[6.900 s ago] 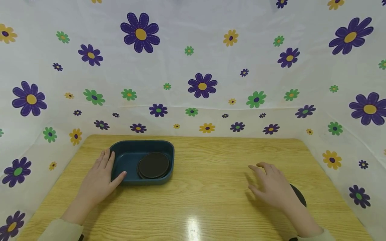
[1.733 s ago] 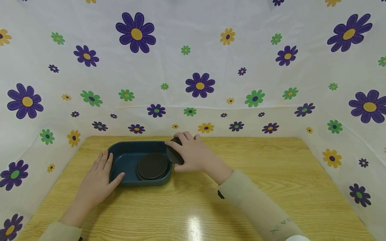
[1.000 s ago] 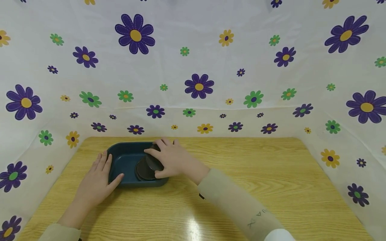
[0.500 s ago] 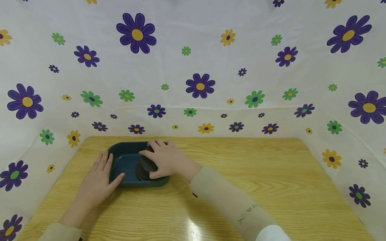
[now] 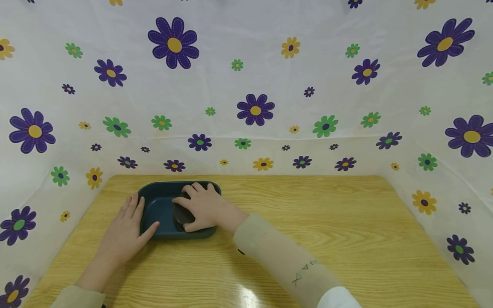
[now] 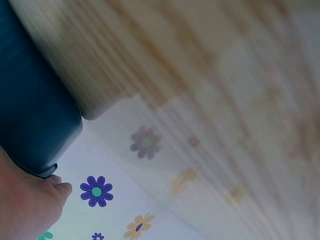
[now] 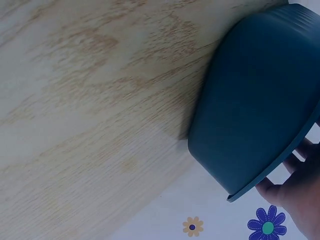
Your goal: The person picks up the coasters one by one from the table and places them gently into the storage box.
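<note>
A dark blue rectangular basin (image 5: 159, 211) stands at the back left of the wooden table. My left hand (image 5: 125, 231) lies along its left rim with fingers extended. In the left wrist view, that hand (image 6: 30, 205) shows beside the basin's wall (image 6: 35, 95). Inside the basin, my right hand (image 5: 202, 207) grips a dark round coaster-like disc (image 5: 182, 214) by its edges. It is low over a stack of similar discs, mostly hidden below it. In the right wrist view, the basin's outer side (image 7: 255, 100) covers the disc, and only part of the right hand (image 7: 300, 195) shows past the rim.
The pale wood table (image 5: 308, 231) extends to the right of the basin and in front of it. A white curtain with printed flowers (image 5: 246, 77) encloses the back and both sides. The right forearm's beige sleeve (image 5: 285, 256) crosses over the table's front middle.
My right hand came from the right side of the table, carried a disc over the basin's right rim and lowered it towards the stack, flattening its tilt. The left hand stayed at the rim.
</note>
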### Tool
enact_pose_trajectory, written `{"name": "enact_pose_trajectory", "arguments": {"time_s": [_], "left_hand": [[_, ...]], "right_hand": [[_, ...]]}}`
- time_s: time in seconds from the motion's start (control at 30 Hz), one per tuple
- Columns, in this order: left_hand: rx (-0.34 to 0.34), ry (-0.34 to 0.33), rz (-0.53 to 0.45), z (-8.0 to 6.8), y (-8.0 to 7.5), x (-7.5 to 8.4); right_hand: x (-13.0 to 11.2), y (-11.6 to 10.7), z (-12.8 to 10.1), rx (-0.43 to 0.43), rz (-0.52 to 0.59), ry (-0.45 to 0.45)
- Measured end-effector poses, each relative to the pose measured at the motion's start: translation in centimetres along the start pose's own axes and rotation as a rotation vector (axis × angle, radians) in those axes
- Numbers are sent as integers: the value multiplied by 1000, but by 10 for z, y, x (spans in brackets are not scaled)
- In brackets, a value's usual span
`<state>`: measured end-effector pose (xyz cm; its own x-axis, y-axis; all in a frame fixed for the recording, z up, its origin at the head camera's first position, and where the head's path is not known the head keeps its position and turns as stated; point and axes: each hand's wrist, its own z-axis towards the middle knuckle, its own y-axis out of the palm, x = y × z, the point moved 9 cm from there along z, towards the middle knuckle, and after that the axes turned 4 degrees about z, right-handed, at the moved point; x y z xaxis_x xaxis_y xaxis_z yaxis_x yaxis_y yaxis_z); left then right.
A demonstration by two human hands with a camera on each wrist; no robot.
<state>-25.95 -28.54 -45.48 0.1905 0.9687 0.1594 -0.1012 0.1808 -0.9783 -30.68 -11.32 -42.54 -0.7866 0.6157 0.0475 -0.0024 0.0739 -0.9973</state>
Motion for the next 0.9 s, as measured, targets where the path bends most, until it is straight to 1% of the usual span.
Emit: {"name": "enact_pose_trajectory", "arguments": {"time_s": [0.23,0.43,0.8,0.9], "left_hand": [[12,6,-5,1,1,-1],[27,13,1,1,0,-1],[6,5,-13,0,0,0],[4,3,-19,-1,0,-1]], "right_hand": [[2,4,1,7,-5,5],[3,3,-2,16,-33,-1],[10,0,-10,41,-47,4],[12,-2,-12,55,-34,4]]}}
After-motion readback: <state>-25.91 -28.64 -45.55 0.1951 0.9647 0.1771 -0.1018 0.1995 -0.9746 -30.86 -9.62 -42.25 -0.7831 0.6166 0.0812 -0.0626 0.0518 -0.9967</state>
